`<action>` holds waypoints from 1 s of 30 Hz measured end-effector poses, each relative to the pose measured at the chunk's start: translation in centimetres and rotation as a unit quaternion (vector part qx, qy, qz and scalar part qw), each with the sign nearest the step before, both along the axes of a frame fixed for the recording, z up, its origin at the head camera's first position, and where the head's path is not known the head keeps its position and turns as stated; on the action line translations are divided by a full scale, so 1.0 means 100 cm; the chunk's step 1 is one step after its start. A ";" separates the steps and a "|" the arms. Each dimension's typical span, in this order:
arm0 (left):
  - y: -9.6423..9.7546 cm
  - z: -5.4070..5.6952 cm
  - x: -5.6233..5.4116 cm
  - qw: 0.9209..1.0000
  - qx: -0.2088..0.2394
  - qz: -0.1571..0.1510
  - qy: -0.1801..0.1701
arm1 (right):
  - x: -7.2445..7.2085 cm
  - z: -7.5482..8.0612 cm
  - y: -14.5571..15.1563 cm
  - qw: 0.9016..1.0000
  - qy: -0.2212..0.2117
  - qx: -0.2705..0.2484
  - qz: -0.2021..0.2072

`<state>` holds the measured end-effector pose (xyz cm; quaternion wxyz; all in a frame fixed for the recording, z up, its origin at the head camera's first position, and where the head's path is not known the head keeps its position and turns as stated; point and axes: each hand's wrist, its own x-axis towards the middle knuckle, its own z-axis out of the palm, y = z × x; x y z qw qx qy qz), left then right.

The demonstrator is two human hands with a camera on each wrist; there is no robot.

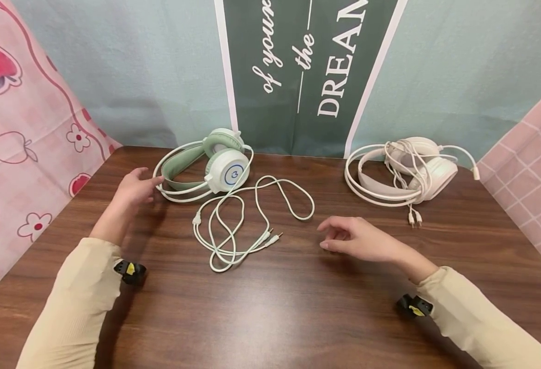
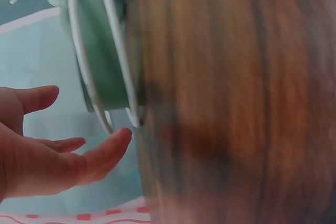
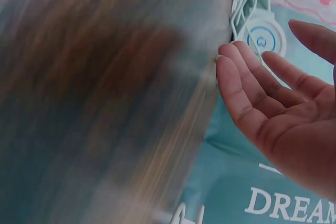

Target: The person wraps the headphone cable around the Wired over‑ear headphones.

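Note:
Green-and-white headphones [image 1: 227, 171] lie on the table at the left back, headband toward the left. My left hand [image 1: 136, 188] is at the outer end of that headband, fingers spread; in the left wrist view its fingertips come close to the white band wires [image 2: 122, 56]. The headphones' pale cable [image 1: 226, 230] lies in loose loops in front, with two plugs [image 1: 274, 240] at its end. To the right of the cable, my right hand [image 1: 355, 238] hovers over the table, its fingers loosely bent and nothing in them.
White headphones [image 1: 404, 171] with a microphone boom and a bundled cord lie at the right back. Behind the wooden table [image 1: 252, 318] hangs a blue-green cloth [image 1: 159, 77] with lettering. A pink patterned cloth [image 1: 35, 154] borders the left side, pink tile print [image 1: 533, 169] the right.

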<state>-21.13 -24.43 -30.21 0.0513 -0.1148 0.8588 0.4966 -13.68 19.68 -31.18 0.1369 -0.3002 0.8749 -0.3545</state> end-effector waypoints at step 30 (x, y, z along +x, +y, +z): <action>0.005 -0.011 -0.008 0.999 -0.019 -0.040 -0.027 | 0.002 -0.004 -0.006 0.999 -0.019 -0.014 0.047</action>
